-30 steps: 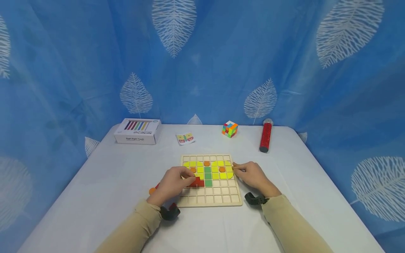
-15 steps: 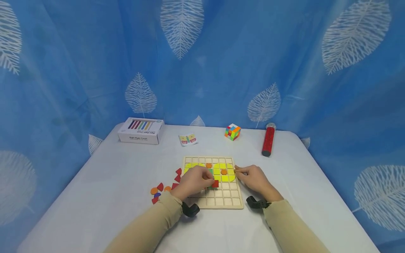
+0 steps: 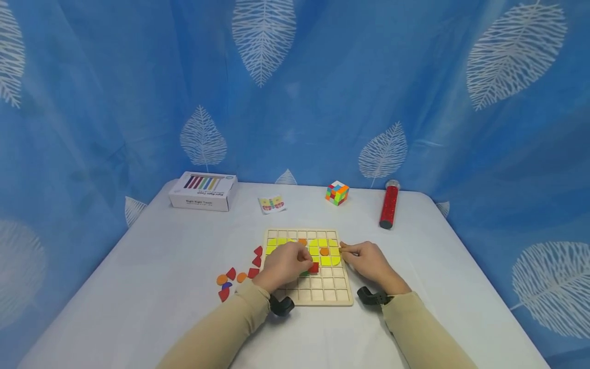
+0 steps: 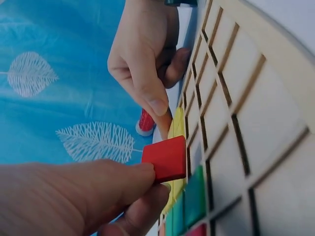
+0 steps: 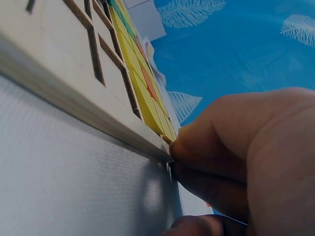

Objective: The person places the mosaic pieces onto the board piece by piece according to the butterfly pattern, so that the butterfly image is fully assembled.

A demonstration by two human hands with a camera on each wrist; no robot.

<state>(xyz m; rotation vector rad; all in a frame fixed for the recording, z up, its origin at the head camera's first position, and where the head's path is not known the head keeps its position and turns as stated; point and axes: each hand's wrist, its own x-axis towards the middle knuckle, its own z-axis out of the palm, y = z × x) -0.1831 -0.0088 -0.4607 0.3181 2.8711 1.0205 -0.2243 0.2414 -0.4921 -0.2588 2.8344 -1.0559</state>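
Between its thumb and fingers my left hand (image 3: pixel 287 264) pinches a red square tile (image 4: pixel 165 158). The tile is tilted close over the wooden grid board (image 3: pixel 329 295), just right of the green tiles (image 4: pixel 195 196). Yellow tiles (image 3: pixel 326 261) and orange round tiles (image 3: pixel 324 251) fill cells in the board's upper rows. My left hand covers part of the board's left half in the head view. At the board's right edge, my right hand (image 3: pixel 369 260) pinches the rim, beside a yellow tile in the right wrist view.
Left of the board lie several loose red (image 3: pixel 231 274), orange (image 3: pixel 222 280) and blue (image 3: pixel 227 285) pieces. Along the back are a white box (image 3: pixel 200 197), a butterfly picture card (image 3: pixel 272 204), a puzzle cube (image 3: pixel 337 193) and a red glittery tube (image 3: pixel 389 206).
My left hand has moved right across the board, from left of the green column to its right side, with a red tile in its fingers. My right hand stays at the rim.
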